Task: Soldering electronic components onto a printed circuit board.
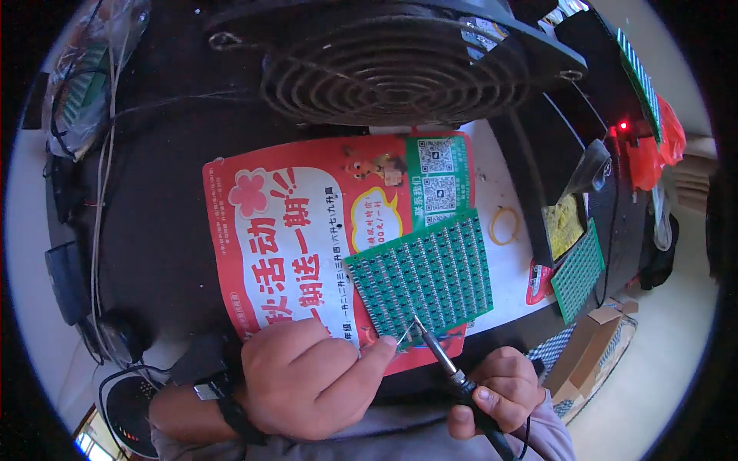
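A green circuit board [430,265] with dense rows of small solder points lies on a red and white printed sheet [254,253]. In my right hand [503,388] is a soldering iron [440,355], gripped like a pen, its tip at the board's near edge. My left hand [315,380] is closed, index finger stretched toward the board's near left corner. From that fingertip a thin silvery solder wire [405,332] runs to the iron's tip. A black strap with a metal clip [219,396] circles my left wrist.
A black fan with a wire guard [400,84] stands at the back. Right of the board are a yellow ring [504,226], a yellow sponge [565,227] in a dark holder and another green board [578,270]. An open cardboard box [596,349] stands beyond the table's right edge.
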Tool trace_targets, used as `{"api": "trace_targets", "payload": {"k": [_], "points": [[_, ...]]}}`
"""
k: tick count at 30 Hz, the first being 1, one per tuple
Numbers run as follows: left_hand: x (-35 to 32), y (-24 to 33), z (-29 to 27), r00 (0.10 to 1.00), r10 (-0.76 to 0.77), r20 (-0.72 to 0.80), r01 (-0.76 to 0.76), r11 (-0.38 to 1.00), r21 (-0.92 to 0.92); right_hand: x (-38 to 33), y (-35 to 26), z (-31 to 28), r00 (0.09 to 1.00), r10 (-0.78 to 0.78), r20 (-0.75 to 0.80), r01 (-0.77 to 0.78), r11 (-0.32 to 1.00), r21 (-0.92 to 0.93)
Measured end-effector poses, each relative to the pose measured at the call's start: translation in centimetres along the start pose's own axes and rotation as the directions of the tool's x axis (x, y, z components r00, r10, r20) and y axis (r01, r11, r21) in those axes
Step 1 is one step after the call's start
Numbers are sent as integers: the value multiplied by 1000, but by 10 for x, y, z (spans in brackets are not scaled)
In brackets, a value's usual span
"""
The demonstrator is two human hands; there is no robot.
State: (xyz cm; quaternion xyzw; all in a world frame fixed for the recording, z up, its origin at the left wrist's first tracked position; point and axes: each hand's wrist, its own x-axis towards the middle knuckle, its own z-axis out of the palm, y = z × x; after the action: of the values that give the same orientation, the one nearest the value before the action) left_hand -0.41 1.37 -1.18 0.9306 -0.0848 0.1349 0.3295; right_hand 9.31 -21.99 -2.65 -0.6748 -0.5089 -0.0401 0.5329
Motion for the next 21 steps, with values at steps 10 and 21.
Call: {"api": "trace_targets", "payload": {"k": [10, 21], "points": [[4, 3, 3, 1000, -24, -14, 23, 998, -53, -1, 1, 2, 999, -24, -41, 23, 999, -22], [7, 7, 9, 996, -85, -1, 85, 996, -24, -1, 3, 1, 996, -63, -55, 62, 998, -11]]}}
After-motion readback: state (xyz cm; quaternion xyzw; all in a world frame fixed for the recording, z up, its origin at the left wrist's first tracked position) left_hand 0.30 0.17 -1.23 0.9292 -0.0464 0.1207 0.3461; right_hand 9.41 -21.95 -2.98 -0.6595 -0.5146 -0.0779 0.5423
